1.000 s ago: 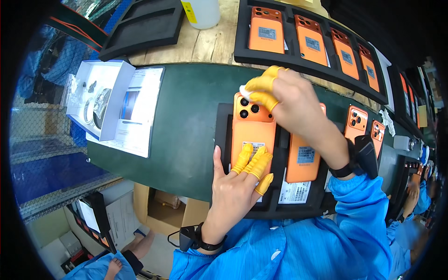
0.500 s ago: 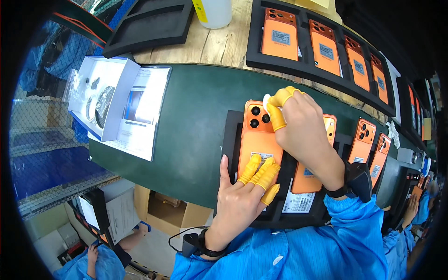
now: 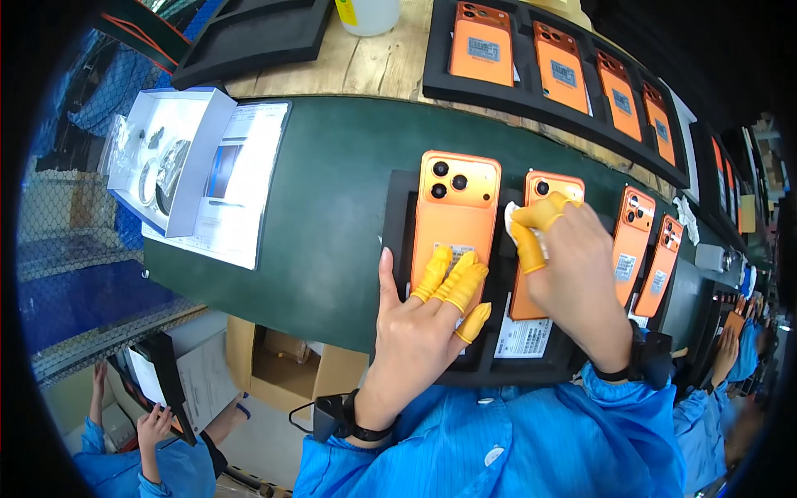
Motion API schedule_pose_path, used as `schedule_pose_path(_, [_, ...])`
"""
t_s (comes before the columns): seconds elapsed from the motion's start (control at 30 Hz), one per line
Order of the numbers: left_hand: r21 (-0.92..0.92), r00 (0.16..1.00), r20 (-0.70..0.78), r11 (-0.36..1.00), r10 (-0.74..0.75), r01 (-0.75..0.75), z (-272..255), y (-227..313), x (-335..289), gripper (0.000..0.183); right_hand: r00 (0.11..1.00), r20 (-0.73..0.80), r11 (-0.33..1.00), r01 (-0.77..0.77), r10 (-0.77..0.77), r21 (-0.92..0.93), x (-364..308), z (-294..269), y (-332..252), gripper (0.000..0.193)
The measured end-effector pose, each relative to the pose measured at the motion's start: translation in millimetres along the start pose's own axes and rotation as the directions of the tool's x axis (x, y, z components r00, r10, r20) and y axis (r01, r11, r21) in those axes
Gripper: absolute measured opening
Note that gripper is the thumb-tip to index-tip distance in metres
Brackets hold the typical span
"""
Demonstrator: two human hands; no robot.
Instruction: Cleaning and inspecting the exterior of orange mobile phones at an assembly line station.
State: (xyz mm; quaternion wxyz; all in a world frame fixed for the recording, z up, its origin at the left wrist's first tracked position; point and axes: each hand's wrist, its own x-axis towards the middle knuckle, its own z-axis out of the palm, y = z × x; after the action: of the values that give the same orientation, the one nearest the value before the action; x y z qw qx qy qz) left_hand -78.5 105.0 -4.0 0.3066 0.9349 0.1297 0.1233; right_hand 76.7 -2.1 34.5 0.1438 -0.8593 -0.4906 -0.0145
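My left hand point(image 3: 415, 334), with yellow finger cots on several fingers, lies outstretched on the back of an orange smartphone point(image 3: 455, 222) with three camera lenses. The phone's lower part, including some of its label, is under those fingers. My right hand point(image 3: 574, 267), also in yellow finger cots, pinches a small white wipe point(image 3: 511, 219) over the left edge of a second orange phone point(image 3: 525, 292), hiding part of it. Both phones rest in a black foam tray point(image 3: 400, 217). Two more orange phones, one nearer point(image 3: 635, 236) and one farther right point(image 3: 658, 270), lie beyond my right hand.
Behind, a black tray point(image 3: 465, 93) of labelled orange phones sits on a wooden surface, near a bottle point(image 3: 368, 17) and an unfilled black tray point(image 3: 249, 41). An open white box point(image 3: 187, 203) and papers point(image 3: 266, 183) lie left. Other people work at lower left and far right.
My right hand has moved with the white wipe from the first phone's camera area to the second phone's left edge. The left hand stays on the first phone. The view has shifted slightly.
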Motion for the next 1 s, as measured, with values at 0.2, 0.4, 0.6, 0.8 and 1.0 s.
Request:
schedule_pose_path(0.2, [-0.366,0.896,-0.429,0.929,-0.112,-0.059,-31,-14,-11,0.024,0.983,-0.177,0.963,-0.001,0.05,0.27,-18,-20,13,0.022])
schedule_pose_path(0.4, [-0.486,0.715,-0.536,0.857,-0.448,0.172,-40,-46,-33,0.028,0.968,-0.139,0.873,-0.122,0.211,0.472,-53,-23,25,0.015])
schedule_pose_path(0.6, [-0.55,0.713,-0.346,0.748,-0.61,0.372,-21,-47,-66,0.026,0.872,-0.214,0.798,-0.27,0.44,0.539,-120,-25,79,0.018])
schedule_pose_path(0.8, [-0.398,0.721,-0.386,0.809,-0.575,0.432,-14,-33,-78,0.026,0.582,-0.399,0.651,-0.322,0.709,0.688,-214,-35,153,0.024])
schedule_pose_path(1.0, [-0.375,0.691,-0.271,0.735,-0.67,0.565,-12,-13,-84,0.027,0.506,-0.324,0.484,-0.224,0.8,0.846,-302,-22,211,0.031])
